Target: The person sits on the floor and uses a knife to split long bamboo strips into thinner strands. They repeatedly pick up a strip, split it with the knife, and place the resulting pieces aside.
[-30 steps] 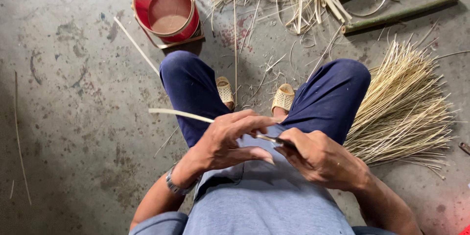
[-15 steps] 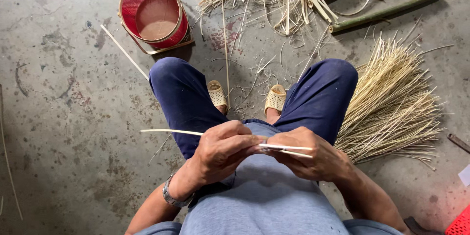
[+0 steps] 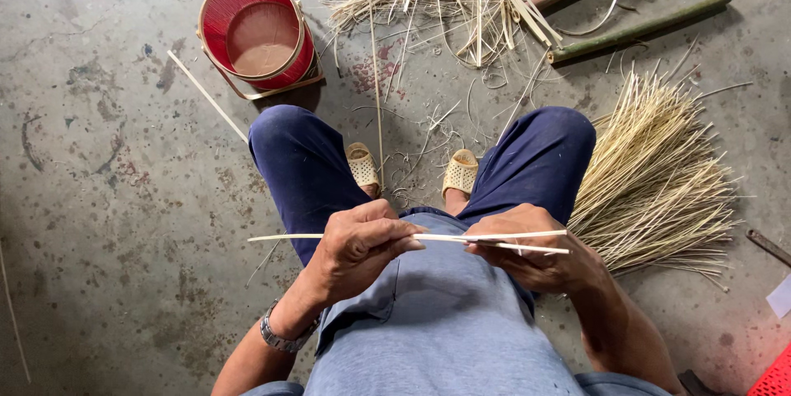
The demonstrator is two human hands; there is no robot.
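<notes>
Since the earlier frame, strips (image 3: 494, 239) lie level across the lap, no longer tilted.
Floor (image 3: 99, 198): grey concrete, stained.
Splint bundle (image 3: 659, 182): fanned beside right knee.
Scrap heap (image 3: 445, 0): ahead of the feet.
Red basket (image 3: 257, 37): front left, upright.
Left hand (image 3: 362, 243): pinched closed on strips.
Right hand (image 3: 535, 252): closed on strips' other end.
</notes>
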